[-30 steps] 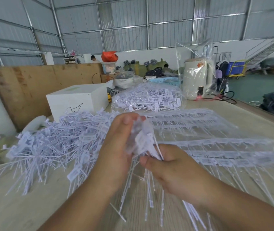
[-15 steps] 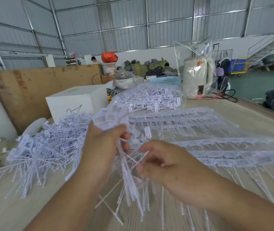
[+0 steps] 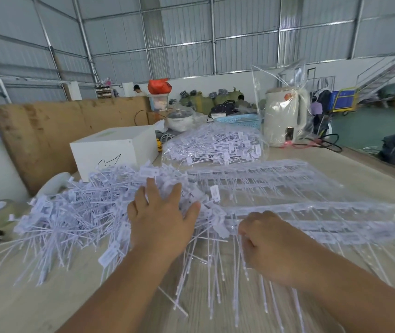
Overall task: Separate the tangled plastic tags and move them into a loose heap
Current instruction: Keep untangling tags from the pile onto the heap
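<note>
1. On a pale wooden worktop (image 3: 47,306) in a large metal-walled warehouse: a sprawling loose heap of white plastic tags (image 3: 76,212), each with a small flat label head and a long thin tail, tails pointing every way.
2. Left hand (image 3: 160,222) spread flat, fingers apart, palm down on the right edge of that heap; nothing gripped, only pressing or releasing tags there.
3. Right hand (image 3: 271,246) curled closed around a joined strip of tags (image 3: 324,227), pinching at the row of label heads, thin tails hanging toward the viewer.
4. To the right and behind, more strips of tags (image 3: 264,174) lying in flat ordered rows, not yet pulled apart.
5. Farther back, a clear bag of tags (image 3: 215,147), a white box (image 3: 114,150) just behind the heap, and a cream kettle (image 3: 285,116) wrapped in clear plastic.
6. Likely handling: very light, springy, smooth enough to slide; tails bendy and prone to hooking one another.
7. Best hold, by judgement: at the label heads, where stiffer and wider, with tails left free to slip out.
8. Risk: a hard yank might snap a tail or drag neighbouring strips off the worktop.
</note>
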The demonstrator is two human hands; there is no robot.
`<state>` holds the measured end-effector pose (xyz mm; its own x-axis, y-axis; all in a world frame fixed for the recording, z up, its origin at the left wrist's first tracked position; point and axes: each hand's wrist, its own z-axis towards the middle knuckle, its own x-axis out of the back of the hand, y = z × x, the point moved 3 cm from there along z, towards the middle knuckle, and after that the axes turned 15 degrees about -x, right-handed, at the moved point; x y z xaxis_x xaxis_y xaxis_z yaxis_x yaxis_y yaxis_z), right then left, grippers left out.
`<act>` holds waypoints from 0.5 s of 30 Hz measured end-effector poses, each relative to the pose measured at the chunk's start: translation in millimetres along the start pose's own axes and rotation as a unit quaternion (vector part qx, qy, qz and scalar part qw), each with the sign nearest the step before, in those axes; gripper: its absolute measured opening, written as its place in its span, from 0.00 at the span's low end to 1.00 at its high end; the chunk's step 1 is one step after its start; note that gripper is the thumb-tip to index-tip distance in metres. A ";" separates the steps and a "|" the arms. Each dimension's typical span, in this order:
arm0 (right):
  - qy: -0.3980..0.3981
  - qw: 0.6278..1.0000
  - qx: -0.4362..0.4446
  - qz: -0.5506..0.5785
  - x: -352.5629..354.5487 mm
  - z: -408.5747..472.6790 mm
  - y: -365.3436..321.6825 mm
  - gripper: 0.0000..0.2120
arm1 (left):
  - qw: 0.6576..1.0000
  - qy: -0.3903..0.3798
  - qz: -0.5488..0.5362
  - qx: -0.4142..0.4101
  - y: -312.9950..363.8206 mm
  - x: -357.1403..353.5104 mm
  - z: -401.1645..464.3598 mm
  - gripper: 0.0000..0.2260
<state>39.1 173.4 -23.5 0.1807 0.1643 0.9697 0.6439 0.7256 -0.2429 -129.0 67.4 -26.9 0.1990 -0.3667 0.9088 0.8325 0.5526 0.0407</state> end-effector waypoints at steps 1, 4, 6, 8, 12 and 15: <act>-0.003 1.000 0.001 -0.005 -0.4 -0.4 0.6 0.06 | 1.000 0.004 0.007 -0.002 0.8 1.4 -0.3 0.34; -0.017 1.000 0.007 -0.021 -2.4 -0.5 2.8 0.05 | 0.999 0.020 0.022 -0.015 3.0 5.5 -0.1 0.36; -0.017 0.999 0.014 -0.034 -2.1 -0.6 2.5 0.03 | 0.999 0.011 0.023 -0.026 1.5 3.4 1.4 0.30; -0.013 0.999 0.024 -0.042 -2.0 -0.7 1.9 0.02 | 1.000 0.005 0.010 -0.028 -1.4 0.8 2.4 0.26; 0.007 0.999 0.032 -0.030 -1.0 -0.3 0.8 0.05 | 0.995 0.075 -0.019 -0.055 4.1 8.7 -0.3 0.28; 0.037 0.999 0.027 -0.022 4.2 2.2 2.4 0.12 | 0.973 0.164 -0.042 -0.154 24.5 21.0 -6.4 0.23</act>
<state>39.8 177.4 -20.0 0.2082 0.0827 0.9746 0.6118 0.7664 -0.1957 -101.1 68.4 -9.5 0.2349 -0.6482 0.7243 0.9587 0.2774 -0.0627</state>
